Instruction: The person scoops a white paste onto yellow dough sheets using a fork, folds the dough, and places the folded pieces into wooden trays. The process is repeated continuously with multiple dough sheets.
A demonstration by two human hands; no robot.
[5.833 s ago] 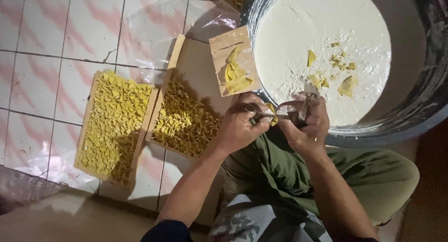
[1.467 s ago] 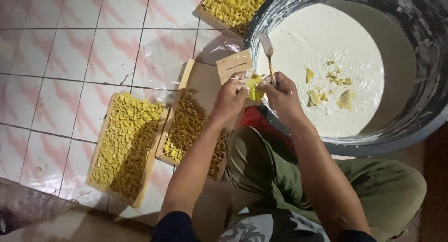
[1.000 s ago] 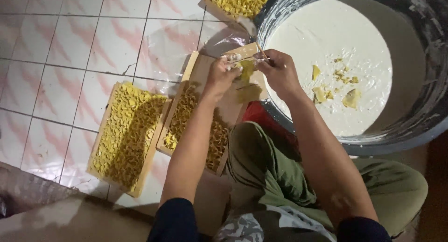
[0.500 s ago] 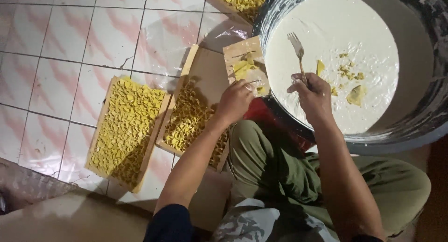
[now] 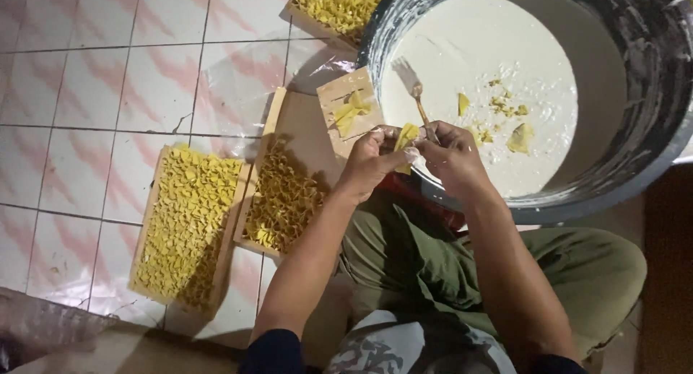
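Observation:
My left hand point(image 5: 369, 161) pinches a small yellow wrapper point(image 5: 406, 137) just in front of the rim of a big round tub point(image 5: 635, 164) full of white paste point(image 5: 491, 63). My right hand point(image 5: 453, 156) meets it there and grips a fork point(image 5: 413, 89) whose tines point up over the paste. Yellow scraps point(image 5: 520, 136) float on the paste. Beside my left hand a small wooden board point(image 5: 345, 99) carries a few loose yellow wrappers point(image 5: 351, 112).
A wooden tray half filled with folded yellow pieces point(image 5: 285, 197) lies on the tiled floor point(image 5: 108, 92), with a fuller tray point(image 5: 186, 226) to its left. A third tray point(image 5: 336, 6) sits at the top by the tub. My bent knees in green trousers point(image 5: 462, 266) are below.
My right hand has drawn back from over the paste with the fork, and my left hand has lifted a yellow wrapper off the small board; both hands now meet at the tub's rim.

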